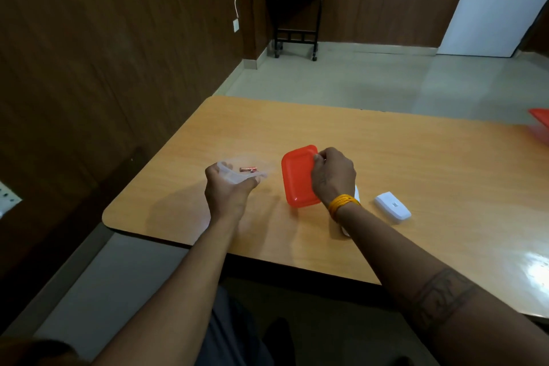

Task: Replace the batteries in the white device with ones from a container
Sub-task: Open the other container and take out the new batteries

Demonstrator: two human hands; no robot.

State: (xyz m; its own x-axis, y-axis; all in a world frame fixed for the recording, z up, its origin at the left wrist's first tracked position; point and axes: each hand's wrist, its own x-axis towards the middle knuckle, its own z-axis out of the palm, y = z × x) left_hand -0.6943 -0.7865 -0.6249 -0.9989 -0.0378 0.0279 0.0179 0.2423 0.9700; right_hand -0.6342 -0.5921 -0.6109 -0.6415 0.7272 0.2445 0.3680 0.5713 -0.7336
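The left hand (228, 187) cradles the clear container (240, 172), batteries (249, 169) beyond its curled fingers; the right hand (332, 178) pinches the red lid (297, 178) aside, clearing access.

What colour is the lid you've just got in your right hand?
Red-orange, plain with no pattern. The lid, pinched by the right hand, shows clearly in the head view.
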